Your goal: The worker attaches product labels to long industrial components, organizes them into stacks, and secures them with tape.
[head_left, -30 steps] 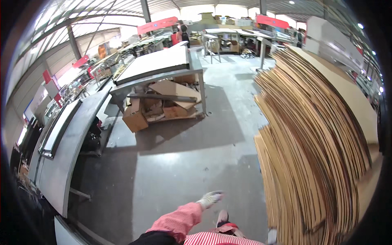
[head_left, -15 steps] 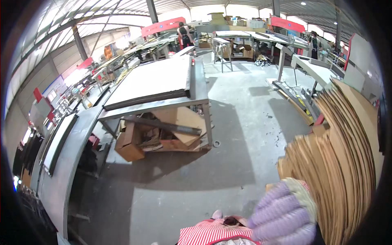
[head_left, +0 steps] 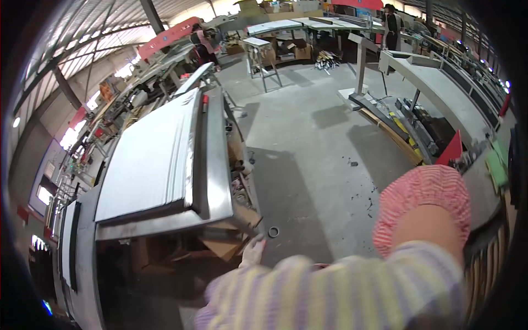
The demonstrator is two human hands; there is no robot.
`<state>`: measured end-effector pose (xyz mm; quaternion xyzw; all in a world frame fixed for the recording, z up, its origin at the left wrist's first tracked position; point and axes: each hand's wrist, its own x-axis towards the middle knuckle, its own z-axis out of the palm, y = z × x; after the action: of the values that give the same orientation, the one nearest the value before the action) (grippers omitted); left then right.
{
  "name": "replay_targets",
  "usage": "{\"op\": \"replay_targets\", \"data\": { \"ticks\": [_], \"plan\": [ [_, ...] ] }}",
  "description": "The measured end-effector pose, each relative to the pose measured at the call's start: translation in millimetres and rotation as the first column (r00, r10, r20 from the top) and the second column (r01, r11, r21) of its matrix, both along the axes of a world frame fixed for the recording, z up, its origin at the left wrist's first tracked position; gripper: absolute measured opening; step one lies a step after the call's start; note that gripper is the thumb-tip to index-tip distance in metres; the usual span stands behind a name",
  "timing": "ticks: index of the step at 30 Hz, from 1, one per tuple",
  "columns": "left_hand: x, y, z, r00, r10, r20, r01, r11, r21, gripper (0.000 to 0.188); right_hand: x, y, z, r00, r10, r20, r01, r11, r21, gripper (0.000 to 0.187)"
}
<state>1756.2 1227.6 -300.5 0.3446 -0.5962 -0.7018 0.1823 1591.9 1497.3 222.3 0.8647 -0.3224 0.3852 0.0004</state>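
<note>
My right hand (head_left: 335,291), in a knitted glove with pale yellow and purple stripes, is raised close in front of me and spreads across the lower edge. A bare strip of wrist shows between the glove and a red-and-white striped sleeve cuff (head_left: 423,203). The fingers are not seen apart, so I cannot make out anything held. Just above the glove pokes a small pale shape (head_left: 253,252); whether it is a fingertip or something else is unclear. My left hand is not seen for certain. Nearest on the right, upright cardboard sheets (head_left: 489,258) show partly behind the arm.
A metal table (head_left: 220,187) at left carries a stack of white panels (head_left: 148,159), with cardboard underneath. A dark ring (head_left: 273,232) lies on the grey floor (head_left: 297,165). A grey metal frame (head_left: 434,82) stands at right. Two people (head_left: 204,47) are at the back.
My right hand has come up and leftward, larger in view, its arm now across the front. The view has turned, so the table looks nearer and the cardboard sheets have mostly slipped out at lower right.
</note>
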Motion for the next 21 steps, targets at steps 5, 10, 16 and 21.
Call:
{"op": "replay_targets", "data": {
  "ticks": [5,10,16,21],
  "plan": [
    [-74.7,-36.8,-5.7,0.915,-0.072,0.398,-0.021,0.974,0.224,0.045,-193.7,-136.5,9.3,0.991,-0.135,0.008,0.134,0.986,0.102,0.020],
    [-251.8,-164.6,48.8,0.987,-0.021,0.157,-0.009,0.982,0.190,0.045,-318.5,-311.0,23.6,0.986,-0.161,0.052,0.138,0.944,0.301,0.020],
    [-543.1,-426.1,227.4,0.995,0.052,-0.082,-0.075,0.947,-0.313,0.047,-499.3,-487.9,23.5,0.985,0.058,-0.162,-0.055,0.998,0.026,0.035],
    [-624.5,-711.8,201.1,0.652,0.609,-0.452,-0.576,0.785,0.226,0.035,-677.1,-624.2,18.9,0.966,0.228,-0.123,-0.204,0.962,0.183,0.030]
  ]
}}
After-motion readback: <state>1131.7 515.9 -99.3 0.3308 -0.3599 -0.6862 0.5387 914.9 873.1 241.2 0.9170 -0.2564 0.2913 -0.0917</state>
